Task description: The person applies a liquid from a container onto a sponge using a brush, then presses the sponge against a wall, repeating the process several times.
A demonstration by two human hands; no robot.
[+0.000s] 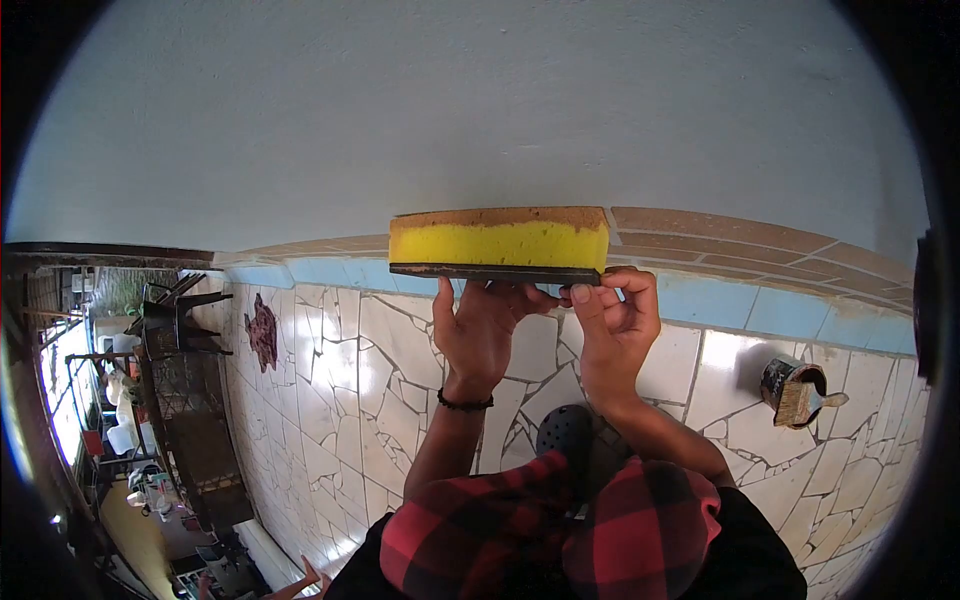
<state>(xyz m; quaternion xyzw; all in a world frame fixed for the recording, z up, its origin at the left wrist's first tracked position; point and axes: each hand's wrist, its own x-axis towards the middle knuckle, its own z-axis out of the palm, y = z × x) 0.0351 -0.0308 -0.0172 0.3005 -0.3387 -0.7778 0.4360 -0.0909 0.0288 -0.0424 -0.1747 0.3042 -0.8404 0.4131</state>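
A sponge float [500, 243] with a thick yellow sponge and a thin black backing is level in front of me, close to the grey wall. Its wall-side sponge edge is stained brown. My left hand [483, 328], with a dark bracelet at the wrist, is under the backing with its fingers curled behind it; the handle is hidden. At the right end, my right hand [618, 325] pinches the corner of the backing between thumb and fingers. I cannot tell whether the sponge touches the wall.
Brown brick-like strips [720, 225] and light blue tiles [700, 297] run along the wall's base. A paint can [775, 380] with a brush [797, 402] across it stands right on the stone-patterned floor [330, 420]. A dark red cloth [262, 335] lies left, near furniture. Another person's limb shows bottom left.
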